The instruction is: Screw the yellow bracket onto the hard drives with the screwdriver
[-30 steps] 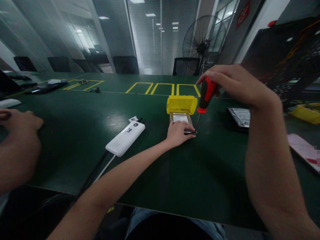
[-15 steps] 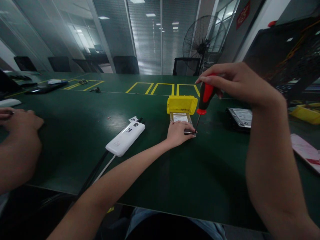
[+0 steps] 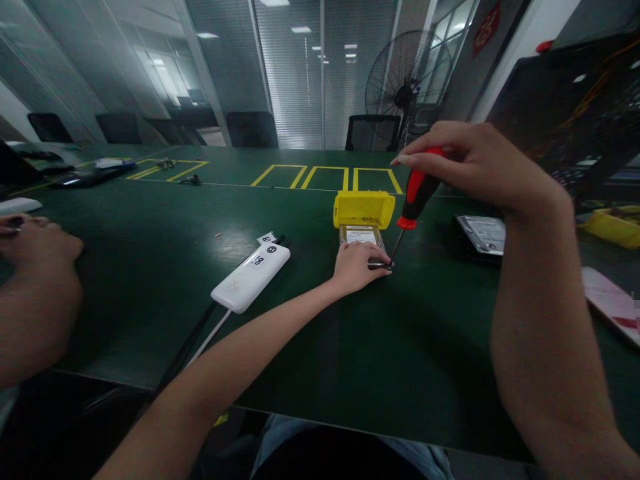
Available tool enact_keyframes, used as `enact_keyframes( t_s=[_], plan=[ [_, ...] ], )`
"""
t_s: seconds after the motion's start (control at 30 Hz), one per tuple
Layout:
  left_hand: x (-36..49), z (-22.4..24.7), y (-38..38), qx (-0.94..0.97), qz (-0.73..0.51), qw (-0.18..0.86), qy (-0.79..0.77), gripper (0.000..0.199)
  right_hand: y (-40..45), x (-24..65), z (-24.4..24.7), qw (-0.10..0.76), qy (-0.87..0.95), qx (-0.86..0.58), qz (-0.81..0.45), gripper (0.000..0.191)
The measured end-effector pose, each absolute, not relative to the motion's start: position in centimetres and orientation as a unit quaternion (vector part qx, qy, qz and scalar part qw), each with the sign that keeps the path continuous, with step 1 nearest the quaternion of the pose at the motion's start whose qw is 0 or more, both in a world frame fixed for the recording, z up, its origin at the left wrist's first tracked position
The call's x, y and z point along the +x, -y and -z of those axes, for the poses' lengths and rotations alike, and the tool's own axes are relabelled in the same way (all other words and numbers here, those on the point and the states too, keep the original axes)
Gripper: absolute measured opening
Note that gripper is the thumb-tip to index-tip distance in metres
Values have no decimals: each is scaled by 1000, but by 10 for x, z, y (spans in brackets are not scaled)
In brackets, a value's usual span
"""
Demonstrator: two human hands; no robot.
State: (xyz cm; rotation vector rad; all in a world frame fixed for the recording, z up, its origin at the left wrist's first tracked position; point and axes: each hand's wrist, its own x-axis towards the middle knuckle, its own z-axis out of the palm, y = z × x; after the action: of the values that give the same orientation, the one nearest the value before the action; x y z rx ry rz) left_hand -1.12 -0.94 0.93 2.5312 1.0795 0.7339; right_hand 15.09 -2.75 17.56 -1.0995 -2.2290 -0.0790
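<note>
My right hand (image 3: 463,160) grips the red and black handle of a screwdriver (image 3: 420,189) from above. The screwdriver leans, its tip down beside the fingertips of my left hand (image 3: 359,267). Under my left hand lies a hard drive (image 3: 361,235), its labelled end showing beyond the fingers. The left fingers also hold a small dark metal piece (image 3: 379,265) by the screwdriver tip. Directly behind the drive stands a yellow bin (image 3: 364,210) with small dark bits in it.
A white power bank (image 3: 251,277) with cables lies left of my left hand. Another hard drive (image 3: 483,235) is behind my right forearm. At the far left is another person's hand (image 3: 43,247). A yellow tray (image 3: 613,227) and pink-white sheet (image 3: 613,300) lie right.
The screwdriver handle has tilted slightly to the right, with the tip staying by my left fingertips. The other person's hand has shifted a little left.
</note>
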Motion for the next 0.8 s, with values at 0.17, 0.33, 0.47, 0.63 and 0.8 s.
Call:
enact_keyframes(
  t_s=[0.17,0.33,0.47,0.63,0.8],
  plan=[
    [-10,-11,10,879,-247,146,-380,21,24,152,-175,303,844,-438,58,39],
    [-10,-10,10,878,-259,145,-375,20,27,149,-175,300,836,-458,38,45],
    [-11,-9,10,877,-264,145,-374,20,29,151,-176,294,838,-457,-39,41],
    [-11,-10,11,877,-260,145,-377,20,27,152,-175,292,847,-443,-40,37],
    [-9,-9,10,877,-264,144,-374,21,26,153,-171,301,843,-445,-9,37]
  ],
)
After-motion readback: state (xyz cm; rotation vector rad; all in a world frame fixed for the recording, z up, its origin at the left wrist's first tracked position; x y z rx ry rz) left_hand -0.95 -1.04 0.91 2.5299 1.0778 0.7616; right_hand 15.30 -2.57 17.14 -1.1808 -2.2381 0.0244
